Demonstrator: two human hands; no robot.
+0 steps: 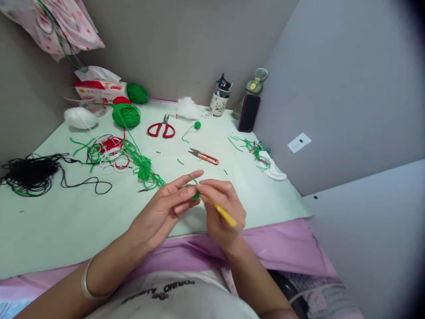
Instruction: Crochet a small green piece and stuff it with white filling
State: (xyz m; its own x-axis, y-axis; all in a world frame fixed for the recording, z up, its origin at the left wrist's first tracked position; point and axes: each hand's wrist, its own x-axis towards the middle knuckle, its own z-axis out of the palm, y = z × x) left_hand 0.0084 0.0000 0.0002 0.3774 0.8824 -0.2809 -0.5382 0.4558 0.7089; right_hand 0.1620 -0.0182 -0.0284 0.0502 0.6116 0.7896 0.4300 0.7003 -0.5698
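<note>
Near the table's front edge, my left hand [172, 199] pinches a small piece of green crochet work [195, 195], with green yarn looped over the raised index finger. My right hand [224, 210] is closed round a crochet hook with a yellow handle [226, 215]; its tip meets the green piece and is hidden by the fingers. Beyond my hands lie orange thread snips [205, 157] and red-handled scissors [161, 128]. A tangle of green yarn [144, 168] reaches close to my left hand. Farther back sits a small green crocheted ball [197, 125] with a loose tail.
At the left are black yarn [31, 173], a white yarn ball [80, 118], a green yarn ball [126, 115] and a tissue pack [101, 91]. White stuffing [187, 108], a cup of tools [219, 101], a bottle [254, 86], a phone [249, 114] and yarn scraps [254, 149] stand or lie behind and right.
</note>
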